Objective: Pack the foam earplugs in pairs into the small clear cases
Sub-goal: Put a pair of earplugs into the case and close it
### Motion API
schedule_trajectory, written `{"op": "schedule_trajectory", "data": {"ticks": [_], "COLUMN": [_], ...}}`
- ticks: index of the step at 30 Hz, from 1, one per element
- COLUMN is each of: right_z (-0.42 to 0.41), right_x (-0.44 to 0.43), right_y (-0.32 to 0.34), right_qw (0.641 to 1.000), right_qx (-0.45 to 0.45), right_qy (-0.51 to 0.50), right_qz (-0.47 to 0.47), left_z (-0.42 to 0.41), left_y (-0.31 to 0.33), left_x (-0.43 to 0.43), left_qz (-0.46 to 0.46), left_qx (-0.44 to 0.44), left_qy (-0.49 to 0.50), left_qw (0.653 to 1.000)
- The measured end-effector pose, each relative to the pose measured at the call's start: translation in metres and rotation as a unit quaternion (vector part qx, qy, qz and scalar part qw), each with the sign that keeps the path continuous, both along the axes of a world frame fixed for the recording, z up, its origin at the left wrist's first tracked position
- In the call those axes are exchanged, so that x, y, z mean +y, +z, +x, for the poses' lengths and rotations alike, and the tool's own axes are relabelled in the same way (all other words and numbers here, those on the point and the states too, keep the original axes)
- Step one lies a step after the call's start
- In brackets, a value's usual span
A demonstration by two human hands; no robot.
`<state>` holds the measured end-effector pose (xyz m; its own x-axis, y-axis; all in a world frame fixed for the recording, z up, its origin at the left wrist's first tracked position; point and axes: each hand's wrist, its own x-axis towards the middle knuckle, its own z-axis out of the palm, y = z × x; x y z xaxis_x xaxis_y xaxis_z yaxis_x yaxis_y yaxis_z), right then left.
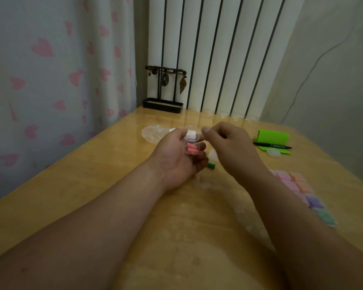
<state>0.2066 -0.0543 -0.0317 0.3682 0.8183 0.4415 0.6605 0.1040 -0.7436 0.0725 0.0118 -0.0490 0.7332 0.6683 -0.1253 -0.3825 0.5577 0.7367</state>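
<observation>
Case (190,143) with pink earplugs (192,149) gripped in curled left fingers (200,161), right fingers (224,133) curled beside its lid (192,135)

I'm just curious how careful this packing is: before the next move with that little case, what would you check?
1. Pair inside: ok, two pink earplugs lie in the clear case.
2. Case held: ok, the left hand grips it.
3. Lid closed: not ok, the lid stands open.
4. Right hand touching the lid: cannot tell.
5. Loose plugs packed: not ok, a green earplug lies on the table.
</observation>
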Motion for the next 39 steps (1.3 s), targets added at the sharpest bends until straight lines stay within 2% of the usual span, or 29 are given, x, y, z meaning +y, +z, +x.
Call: {"op": "schedule_trajectory", "data": {"ticks": [4,7,10,15,19,21,24,28,30,39], "right_z": [0.009,0.009,0.006,0.006,-0.001,-0.005,-0.003,0.008,0.012,0.013], "right_x": [0.0,-0.002,-0.001,-0.005,-0.003,-0.003,-0.004,-0.009,-0.011,-0.01], "right_y": [0.002,0.004,0.007,0.008,-0.002,-0.006,-0.004,0.004,0.007,0.008], "right_qw": [0.993,0.983,0.979,0.991,0.987,0.98,0.983,0.985,0.982,0.97], "right_qx": [0.105,0.171,0.19,0.096,-0.112,-0.167,-0.162,-0.15,-0.165,-0.215], "right_qy": [-0.035,0.006,0.031,0.083,0.105,0.093,0.074,0.072,0.078,0.08], "right_qz": [-0.03,-0.07,-0.073,-0.033,-0.052,-0.053,-0.043,-0.037,-0.056,-0.076], "left_z": [0.001,0.002,0.003,-0.001,-0.006,-0.006,-0.005,-0.001,0.001,0.002], "left_y": [0.001,0.0,-0.001,0.0,-0.002,-0.006,-0.007,0.0,-0.003,-0.006], "left_x": [-0.002,-0.008,-0.008,-0.001,0.007,0.013,0.012,0.0,-0.002,0.0], "left_qz": [-0.012,-0.003,-0.006,-0.063,-0.08,-0.075,-0.036,0.107,0.146,0.175], "left_qx": [-0.006,-0.001,0.001,-0.037,-0.036,-0.017,-0.017,0.033,0.066,0.104], "left_qy": [-0.011,-0.043,-0.052,-0.032,-0.005,0.01,-0.016,0.006,0.022,0.025], "left_qw": [1.0,0.999,0.999,0.997,0.996,0.997,0.999,0.994,0.987,0.979]}}
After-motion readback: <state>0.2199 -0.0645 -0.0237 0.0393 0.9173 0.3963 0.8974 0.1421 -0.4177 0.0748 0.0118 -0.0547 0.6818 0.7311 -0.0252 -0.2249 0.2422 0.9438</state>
